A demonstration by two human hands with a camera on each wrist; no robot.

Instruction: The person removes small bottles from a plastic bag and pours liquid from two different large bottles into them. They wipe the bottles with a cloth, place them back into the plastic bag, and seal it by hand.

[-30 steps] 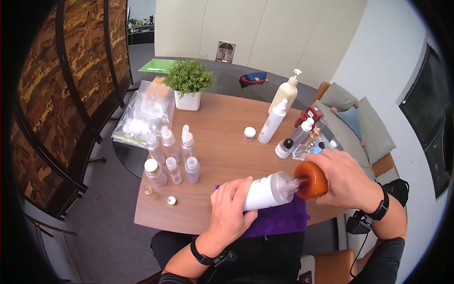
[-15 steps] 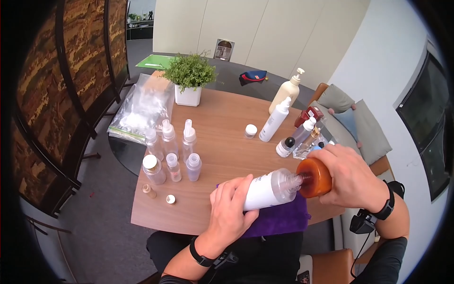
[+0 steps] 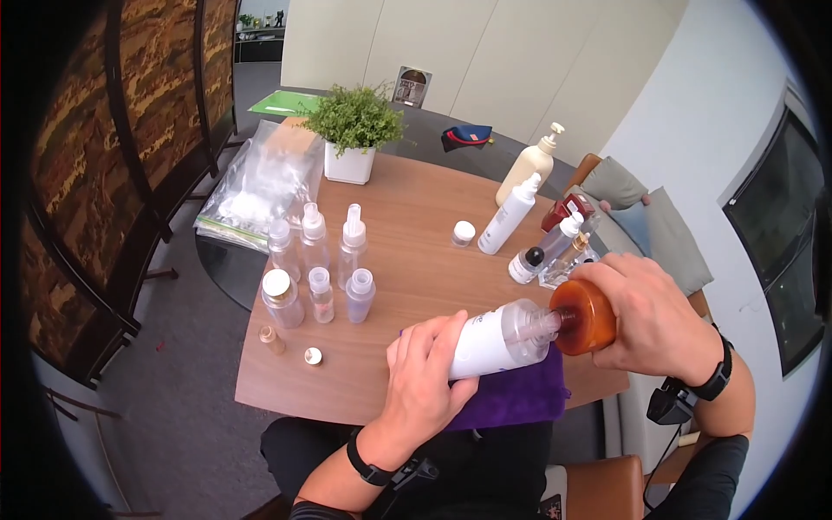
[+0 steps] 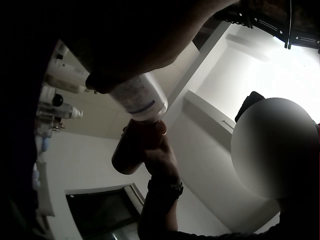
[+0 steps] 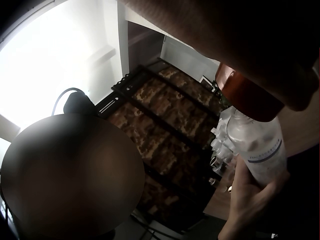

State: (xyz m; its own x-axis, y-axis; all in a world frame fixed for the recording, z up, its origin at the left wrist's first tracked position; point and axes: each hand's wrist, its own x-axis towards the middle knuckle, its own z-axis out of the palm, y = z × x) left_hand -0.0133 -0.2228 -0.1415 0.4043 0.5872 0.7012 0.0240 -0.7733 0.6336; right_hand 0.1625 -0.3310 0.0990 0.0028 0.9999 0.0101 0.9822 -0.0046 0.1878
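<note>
My left hand (image 3: 425,368) grips a clear bottle (image 3: 498,342) with a white label, lying tilted with its neck up to the right. An amber bottle (image 3: 589,314) is held by my right hand (image 3: 663,316), its mouth right at the clear bottle's neck. In the right wrist view the amber bottle (image 5: 245,95) is above the clear bottle (image 5: 257,145); from the left wrist, the labelled bottle (image 4: 140,97) meets the dark bottle (image 4: 132,150). Under the left hand's bottle, a purple cloth (image 3: 520,399) covers the table's front edge.
Several small clear bottles (image 3: 315,238) and a small white cap (image 3: 313,356) stand at the table's left. Farther back are a potted plant (image 3: 351,160) and plastic bags (image 3: 260,191). A white jar (image 3: 463,233), a white spray bottle (image 3: 510,217) and a cream pump bottle (image 3: 526,169) stand back right.
The head view has shifted slightly, moving the table things up in the picture. Both hands keep their hold, the two bottles staying mouth to mouth a little farther right and higher in view.
</note>
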